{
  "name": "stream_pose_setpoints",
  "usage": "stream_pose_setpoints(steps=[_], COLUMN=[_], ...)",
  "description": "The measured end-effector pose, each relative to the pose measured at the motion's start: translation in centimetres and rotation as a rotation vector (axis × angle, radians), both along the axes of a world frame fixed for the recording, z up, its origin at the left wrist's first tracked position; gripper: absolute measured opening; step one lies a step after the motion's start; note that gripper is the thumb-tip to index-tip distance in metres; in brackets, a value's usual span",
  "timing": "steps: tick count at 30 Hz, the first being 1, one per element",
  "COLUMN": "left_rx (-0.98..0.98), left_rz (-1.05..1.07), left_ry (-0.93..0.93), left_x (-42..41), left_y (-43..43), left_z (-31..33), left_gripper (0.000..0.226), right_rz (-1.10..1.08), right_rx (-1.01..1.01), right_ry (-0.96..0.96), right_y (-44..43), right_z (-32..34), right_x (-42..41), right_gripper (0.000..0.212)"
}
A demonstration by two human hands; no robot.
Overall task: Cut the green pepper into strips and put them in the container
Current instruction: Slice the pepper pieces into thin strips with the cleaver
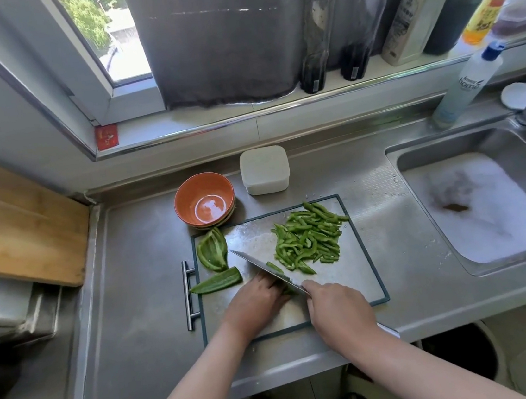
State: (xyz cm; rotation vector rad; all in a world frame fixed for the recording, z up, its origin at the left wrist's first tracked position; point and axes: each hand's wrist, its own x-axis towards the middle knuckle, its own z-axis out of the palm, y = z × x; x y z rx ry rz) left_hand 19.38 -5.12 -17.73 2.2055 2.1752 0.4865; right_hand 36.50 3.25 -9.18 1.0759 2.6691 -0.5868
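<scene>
Board on counter; sink to right. On board: strips right, two pepper pieces left, knife between. Left hand left of blade, right hand on handle. Bowl behind board; container right of bowl.

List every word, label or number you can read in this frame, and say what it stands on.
"home": on the clear plastic bottle with a blue cap beside the steel sink; the small word above it is blurred.
White bottle with a dark label on the windowsill: characters too blurred to read.
Yellow-labelled bottle: print blurred.
Small red sticker on the window frame: unreadable.
</scene>
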Motion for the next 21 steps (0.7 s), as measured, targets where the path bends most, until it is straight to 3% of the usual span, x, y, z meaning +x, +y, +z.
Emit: stream_pose_setpoints(steps=[21], left_rx=[0.035], left_rz=[0.056], left_ry=[-0.16], left_x=[-0.4], left_y=[-0.3], left_z=[-1.2], left_gripper=[0.035], right_rz=[0.032], right_rx=[-0.072], right_ry=[-0.042], right_y=[1.2], right_z=[-0.6], right_x=[-2.1], right_gripper=[0.028])
